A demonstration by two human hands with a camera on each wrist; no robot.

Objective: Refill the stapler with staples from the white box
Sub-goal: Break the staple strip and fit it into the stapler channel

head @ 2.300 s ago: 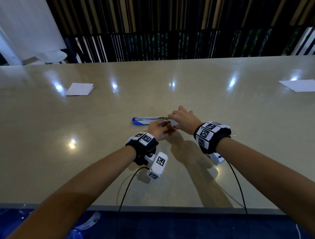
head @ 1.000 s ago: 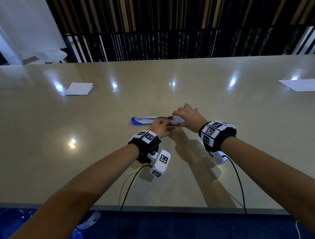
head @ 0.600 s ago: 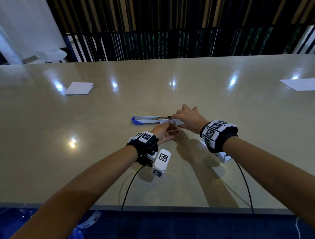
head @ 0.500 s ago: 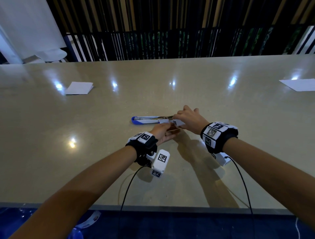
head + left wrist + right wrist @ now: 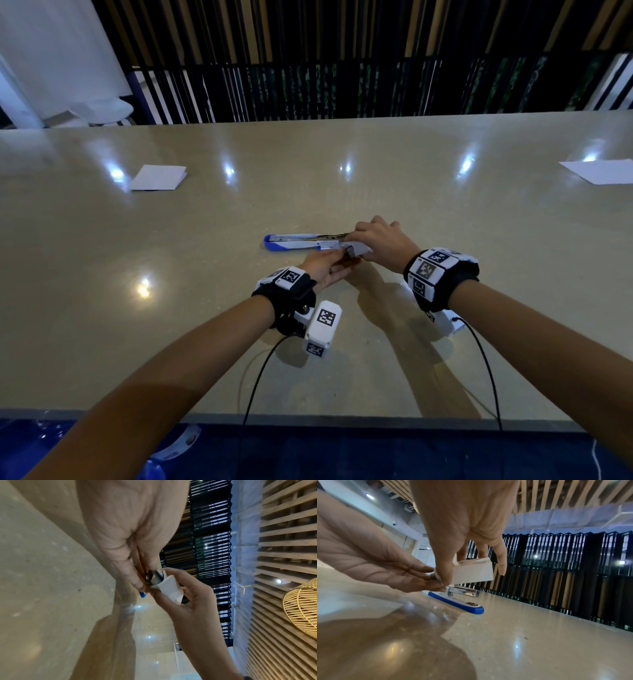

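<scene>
The blue stapler (image 5: 291, 242) lies opened out flat on the table, its metal magazine (image 5: 462, 591) above the blue base (image 5: 457, 601). My right hand (image 5: 376, 240) grips the small white box (image 5: 358, 249) from above, just off the table at the stapler's right end. The box's left end is open, and silvery staples (image 5: 154, 578) show in the mouth. My left hand (image 5: 327, 270) reaches in from below, palm turned up. Its thumb and fingertips (image 5: 137, 584) pinch the staples at the box (image 5: 169, 586) mouth. In the right wrist view the box (image 5: 472, 572) hangs above the stapler's hinge end.
The beige table (image 5: 342, 359) holds a folded white paper (image 5: 158, 177) at the far left and a white sheet (image 5: 599, 171) at the far right. Black cables (image 5: 260, 370) trail from both wrists over the near edge. A dark slatted screen stands behind the far edge.
My left hand has turned palm up and drawn slightly toward me at the box's open end. My right hand keeps holding the box in nearly the same spot. The stapler has not moved.
</scene>
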